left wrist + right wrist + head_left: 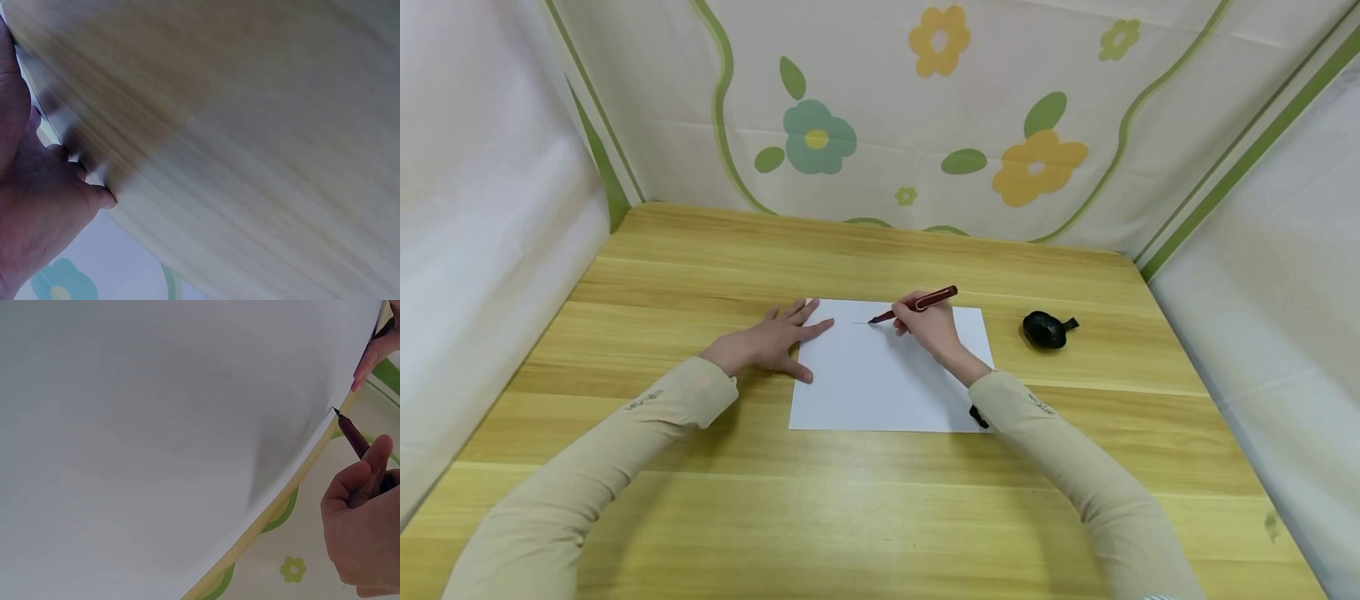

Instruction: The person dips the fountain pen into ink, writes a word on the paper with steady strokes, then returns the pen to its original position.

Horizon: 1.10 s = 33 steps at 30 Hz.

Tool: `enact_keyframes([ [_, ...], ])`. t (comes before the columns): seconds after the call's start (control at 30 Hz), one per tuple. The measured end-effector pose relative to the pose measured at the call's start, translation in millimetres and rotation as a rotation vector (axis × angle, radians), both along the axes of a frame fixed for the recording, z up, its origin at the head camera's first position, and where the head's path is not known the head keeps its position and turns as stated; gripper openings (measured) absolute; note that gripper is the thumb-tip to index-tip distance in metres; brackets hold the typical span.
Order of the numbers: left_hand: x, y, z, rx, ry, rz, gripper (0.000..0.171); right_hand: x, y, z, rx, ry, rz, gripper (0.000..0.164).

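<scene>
A white sheet of paper (880, 383) lies on the wooden table, with a short thin line near its top edge. My right hand (929, 326) grips a dark red fountain pen (937, 297), its nib touching the paper at the right end of that line. In the right wrist view the pen (354, 435) slants between thumb and fingers, nib on the sheet (156, 425). My left hand (772, 340) rests with spread fingers across the paper's left edge, partly on the table. The left wrist view shows this hand (44, 194) low against the tabletop.
A small black rounded object with a short tab (1045, 330) sits on the table right of the paper. Another black item (978, 416) shows by the right cuff, partly hidden. Behind the table (880, 517) hangs a flower-printed curtain (880, 100); white cloth walls stand at both sides.
</scene>
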<state>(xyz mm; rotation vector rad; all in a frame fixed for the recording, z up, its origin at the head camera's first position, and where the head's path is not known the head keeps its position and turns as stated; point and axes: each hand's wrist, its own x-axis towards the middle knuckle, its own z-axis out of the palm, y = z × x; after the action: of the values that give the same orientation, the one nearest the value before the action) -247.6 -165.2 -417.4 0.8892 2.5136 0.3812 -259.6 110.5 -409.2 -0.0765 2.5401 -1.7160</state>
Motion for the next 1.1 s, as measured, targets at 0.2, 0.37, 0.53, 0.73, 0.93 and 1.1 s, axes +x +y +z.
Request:
enact_keyframes([
  [0.2,0.0,0,-0.5,0.006,0.002,0.001,0.099,0.1,2,0.4,0.010,-0.006,-0.007,0.016],
  [0.37,0.8,0,0.9,-0.001,0.002,0.003,0.099,1.0,4,2.1,0.012,-0.016,-0.020,0.017],
  [0.53,0.7,0,1.1,-0.001,0.007,-0.003,0.098,1.7,6,2.6,0.018,-0.022,-0.028,0.017],
  [0.73,0.2,0,1.4,0.003,0.006,-0.005,0.098,1.8,9,3.0,0.023,-0.022,-0.033,0.017],
  [0.93,0.0,-1,1.0,0.000,0.002,0.000,0.099,0.7,12,2.3,0.020,-0.019,-0.040,0.017],
  [1.1,0.9,0,1.5,0.007,-0.001,-0.001,0.099,1.2,15,0.1,0.018,-0.015,-0.038,0.017],
])
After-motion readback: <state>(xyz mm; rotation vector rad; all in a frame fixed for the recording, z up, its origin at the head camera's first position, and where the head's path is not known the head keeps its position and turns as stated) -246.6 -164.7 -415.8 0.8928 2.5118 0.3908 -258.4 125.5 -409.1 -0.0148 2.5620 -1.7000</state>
